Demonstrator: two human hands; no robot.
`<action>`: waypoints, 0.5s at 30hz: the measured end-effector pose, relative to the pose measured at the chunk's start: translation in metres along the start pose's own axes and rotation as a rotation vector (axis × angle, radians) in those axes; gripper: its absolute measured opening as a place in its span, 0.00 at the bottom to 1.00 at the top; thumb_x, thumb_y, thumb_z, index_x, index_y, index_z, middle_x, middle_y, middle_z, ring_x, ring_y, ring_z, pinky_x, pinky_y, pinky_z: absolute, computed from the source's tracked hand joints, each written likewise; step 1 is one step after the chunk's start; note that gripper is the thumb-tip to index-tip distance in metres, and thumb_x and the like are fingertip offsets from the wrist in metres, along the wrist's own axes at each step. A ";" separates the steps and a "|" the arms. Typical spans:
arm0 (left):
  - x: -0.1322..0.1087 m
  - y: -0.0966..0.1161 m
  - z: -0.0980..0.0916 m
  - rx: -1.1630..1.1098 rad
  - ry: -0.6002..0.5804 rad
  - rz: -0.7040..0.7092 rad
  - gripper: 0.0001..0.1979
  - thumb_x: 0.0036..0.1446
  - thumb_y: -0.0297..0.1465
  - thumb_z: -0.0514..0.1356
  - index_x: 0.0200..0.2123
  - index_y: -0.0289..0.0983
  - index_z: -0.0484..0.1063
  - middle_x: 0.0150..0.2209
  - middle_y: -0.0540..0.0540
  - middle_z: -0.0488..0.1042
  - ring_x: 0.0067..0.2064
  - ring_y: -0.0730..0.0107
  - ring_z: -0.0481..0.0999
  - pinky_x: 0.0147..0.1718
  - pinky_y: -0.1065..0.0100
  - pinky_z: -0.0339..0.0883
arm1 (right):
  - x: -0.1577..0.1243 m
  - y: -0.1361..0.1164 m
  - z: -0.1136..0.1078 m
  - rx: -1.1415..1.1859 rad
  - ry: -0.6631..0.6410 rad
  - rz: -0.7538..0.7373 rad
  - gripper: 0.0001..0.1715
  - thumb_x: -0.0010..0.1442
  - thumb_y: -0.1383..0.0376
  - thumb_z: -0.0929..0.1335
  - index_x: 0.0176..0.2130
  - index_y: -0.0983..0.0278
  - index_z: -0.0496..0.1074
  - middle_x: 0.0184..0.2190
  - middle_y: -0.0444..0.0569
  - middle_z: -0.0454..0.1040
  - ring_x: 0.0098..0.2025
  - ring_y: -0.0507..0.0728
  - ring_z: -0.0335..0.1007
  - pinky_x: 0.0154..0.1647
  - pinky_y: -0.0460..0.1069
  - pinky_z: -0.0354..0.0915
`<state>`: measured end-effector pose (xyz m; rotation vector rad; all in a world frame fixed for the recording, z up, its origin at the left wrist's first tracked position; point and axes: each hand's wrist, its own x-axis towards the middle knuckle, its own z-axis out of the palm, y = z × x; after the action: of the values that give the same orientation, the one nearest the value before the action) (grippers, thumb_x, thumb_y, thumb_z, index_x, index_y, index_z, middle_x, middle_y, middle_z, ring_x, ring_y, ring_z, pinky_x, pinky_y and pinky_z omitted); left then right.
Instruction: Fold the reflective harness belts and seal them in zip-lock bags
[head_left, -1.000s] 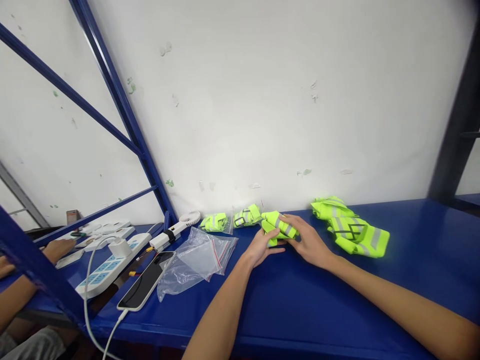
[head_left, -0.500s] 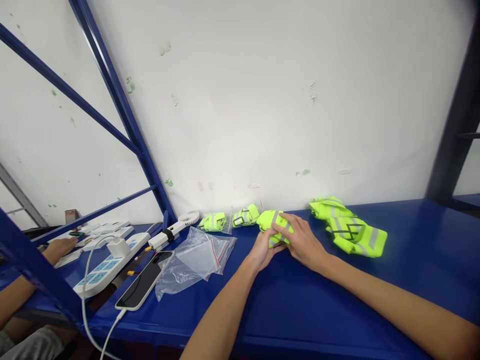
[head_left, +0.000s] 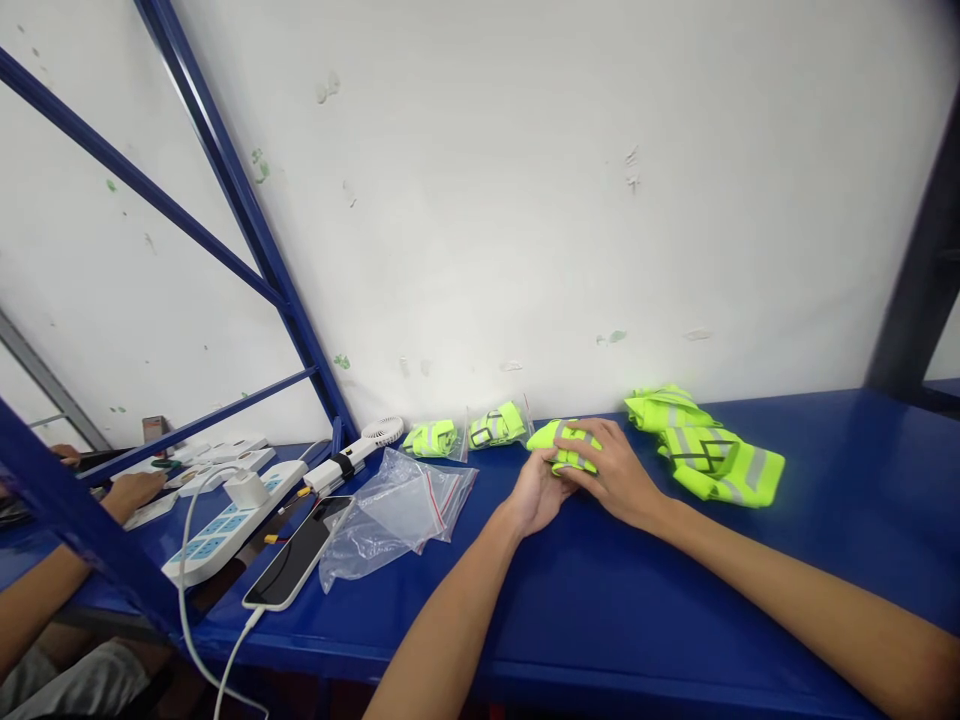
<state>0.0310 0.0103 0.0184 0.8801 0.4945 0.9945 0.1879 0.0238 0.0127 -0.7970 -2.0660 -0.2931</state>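
The left hand (head_left: 538, 497) and right hand (head_left: 621, 476) have closed their grip round the yellow bundle (head_left: 545, 436), seemingly compacting it.

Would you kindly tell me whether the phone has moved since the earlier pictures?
No. Judged against the blue rack post, the phone keeps its place on the blue table; the slight overall shift in view is the camera's.
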 end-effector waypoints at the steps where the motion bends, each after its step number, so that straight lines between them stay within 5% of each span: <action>1: 0.000 0.001 0.000 0.028 -0.026 -0.022 0.21 0.56 0.38 0.52 0.49 0.33 0.69 0.39 0.43 0.78 0.41 0.65 0.76 0.52 0.64 0.60 | 0.000 0.001 -0.002 0.037 0.025 0.019 0.16 0.64 0.58 0.65 0.49 0.59 0.74 0.50 0.56 0.70 0.52 0.65 0.62 0.52 0.61 0.62; 5: -0.001 0.003 -0.001 0.233 -0.009 -0.078 0.24 0.55 0.43 0.54 0.49 0.32 0.70 0.38 0.41 0.79 0.48 0.62 0.76 0.58 0.61 0.54 | 0.003 0.006 -0.008 0.191 0.132 0.165 0.14 0.65 0.57 0.64 0.42 0.59 0.76 0.43 0.52 0.74 0.47 0.62 0.67 0.50 0.58 0.61; 10: -0.003 0.000 0.000 0.763 0.317 0.123 0.25 0.53 0.50 0.56 0.29 0.32 0.74 0.21 0.43 0.74 0.29 0.61 0.75 0.40 0.60 0.66 | 0.011 0.006 -0.016 0.410 0.268 0.437 0.19 0.64 0.56 0.63 0.30 0.61 0.77 0.31 0.49 0.75 0.38 0.59 0.71 0.43 0.53 0.64; 15: -0.007 0.003 -0.004 0.747 0.132 0.137 0.18 0.54 0.43 0.55 0.38 0.34 0.71 0.28 0.43 0.77 0.31 0.63 0.76 0.34 0.64 0.67 | 0.014 0.007 -0.019 0.424 0.318 0.590 0.21 0.61 0.53 0.64 0.26 0.63 0.77 0.30 0.49 0.77 0.37 0.60 0.72 0.40 0.52 0.64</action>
<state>0.0234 0.0067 0.0189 1.5325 0.9594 1.0038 0.1992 0.0261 0.0351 -0.9734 -1.4433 0.3186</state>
